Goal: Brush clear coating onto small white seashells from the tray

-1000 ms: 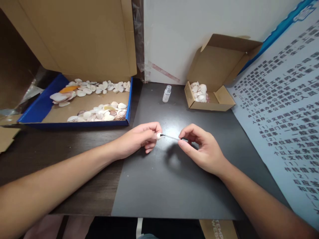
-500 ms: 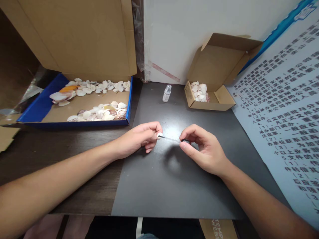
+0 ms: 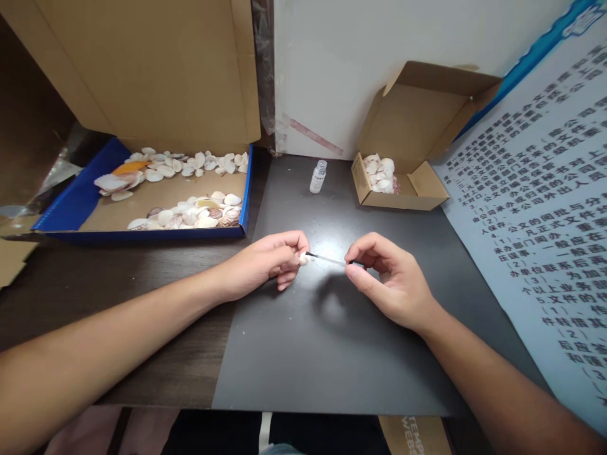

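Observation:
Between the fingertips of my left hand (image 3: 270,262) a small white seashell (image 3: 304,258) is pinched, partly covered by the fingers. My right hand (image 3: 391,278) is closed on the black cap of a thin applicator brush (image 3: 329,260). Its clear stem points left, and the dark bristle tip is at the shell's upper edge. Beyond the hands stands a small clear glass bottle (image 3: 317,177) with a whitish label, upright and uncapped.
At the left a blue-edged cardboard box (image 3: 142,237) holds many seashells in two groups. A small brown box (image 3: 403,201) with white shells stands at the back right. Beside it leans a board (image 3: 535,208) with printed text. A grey mat (image 3: 332,360) covers the dark table.
My right hand has shifted slightly right and up with the brush, and the brush tip has moved up toward the shell's upper edge. My left hand has barely moved.

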Action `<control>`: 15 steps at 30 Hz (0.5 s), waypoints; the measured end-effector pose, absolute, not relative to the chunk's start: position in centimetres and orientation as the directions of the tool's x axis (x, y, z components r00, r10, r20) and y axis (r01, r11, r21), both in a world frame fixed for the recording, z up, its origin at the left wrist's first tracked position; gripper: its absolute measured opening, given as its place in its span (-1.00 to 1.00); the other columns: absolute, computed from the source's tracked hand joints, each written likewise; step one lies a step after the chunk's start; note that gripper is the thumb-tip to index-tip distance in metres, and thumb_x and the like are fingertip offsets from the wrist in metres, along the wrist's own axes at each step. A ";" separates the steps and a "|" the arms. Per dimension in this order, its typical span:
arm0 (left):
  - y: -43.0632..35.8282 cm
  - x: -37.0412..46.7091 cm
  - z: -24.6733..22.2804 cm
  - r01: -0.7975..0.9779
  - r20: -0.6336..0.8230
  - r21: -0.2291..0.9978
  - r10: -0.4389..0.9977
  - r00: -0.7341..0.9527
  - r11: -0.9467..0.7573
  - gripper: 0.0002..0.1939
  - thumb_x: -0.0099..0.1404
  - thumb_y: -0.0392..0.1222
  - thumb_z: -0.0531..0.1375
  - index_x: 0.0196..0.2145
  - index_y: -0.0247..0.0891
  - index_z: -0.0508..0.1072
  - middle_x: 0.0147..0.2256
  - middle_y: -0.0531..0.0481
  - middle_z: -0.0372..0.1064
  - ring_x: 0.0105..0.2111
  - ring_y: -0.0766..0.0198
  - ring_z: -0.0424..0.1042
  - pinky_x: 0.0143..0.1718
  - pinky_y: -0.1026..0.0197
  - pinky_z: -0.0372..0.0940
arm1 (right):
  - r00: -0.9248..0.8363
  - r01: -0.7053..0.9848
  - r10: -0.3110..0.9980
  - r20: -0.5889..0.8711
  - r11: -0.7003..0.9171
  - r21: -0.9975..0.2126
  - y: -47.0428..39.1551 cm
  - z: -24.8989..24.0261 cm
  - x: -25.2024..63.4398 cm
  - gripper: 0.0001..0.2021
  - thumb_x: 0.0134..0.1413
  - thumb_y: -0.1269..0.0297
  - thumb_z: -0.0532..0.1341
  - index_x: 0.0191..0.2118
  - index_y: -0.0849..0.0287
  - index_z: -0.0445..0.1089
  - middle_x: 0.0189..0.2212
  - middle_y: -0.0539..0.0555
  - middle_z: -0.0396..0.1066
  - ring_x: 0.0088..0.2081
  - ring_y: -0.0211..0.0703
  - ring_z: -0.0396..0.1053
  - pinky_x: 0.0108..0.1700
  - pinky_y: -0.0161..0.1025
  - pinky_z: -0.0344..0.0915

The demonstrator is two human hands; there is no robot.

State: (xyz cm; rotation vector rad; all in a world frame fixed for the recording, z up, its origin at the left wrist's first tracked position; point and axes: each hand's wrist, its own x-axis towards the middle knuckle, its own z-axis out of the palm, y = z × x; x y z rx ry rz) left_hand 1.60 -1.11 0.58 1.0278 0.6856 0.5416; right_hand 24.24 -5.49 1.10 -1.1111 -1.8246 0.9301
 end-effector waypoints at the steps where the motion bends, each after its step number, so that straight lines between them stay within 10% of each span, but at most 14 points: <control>1: -1.1 1.6 0.6 -0.089 -0.258 0.902 0.693 0.674 0.422 -0.91 0.18 -0.29 0.15 -0.42 -0.23 0.25 -0.61 0.20 0.05 -0.61 0.42 0.10 -0.55 0.34 0.10 | -0.315 0.340 0.917 0.246 0.351 -0.872 -5.5 1.1 24.2 -0.91 0.16 0.34 0.27 -0.27 0.11 0.33 -0.45 -0.06 0.33 -0.51 -0.32 0.29 -0.45 -0.34 0.29; 15: -1.3 1.7 0.7 -0.095 -0.266 0.897 0.699 0.664 0.431 -0.91 0.17 -0.27 0.14 -0.44 -0.22 0.24 -0.62 0.21 0.00 -0.62 0.41 0.04 -0.56 0.33 0.08 | -0.279 0.368 0.924 0.263 0.356 -0.859 -5.4 1.3 24.3 -0.91 0.14 0.33 0.27 -0.29 0.10 0.32 -0.48 -0.06 0.33 -0.52 -0.30 0.27 -0.47 -0.32 0.28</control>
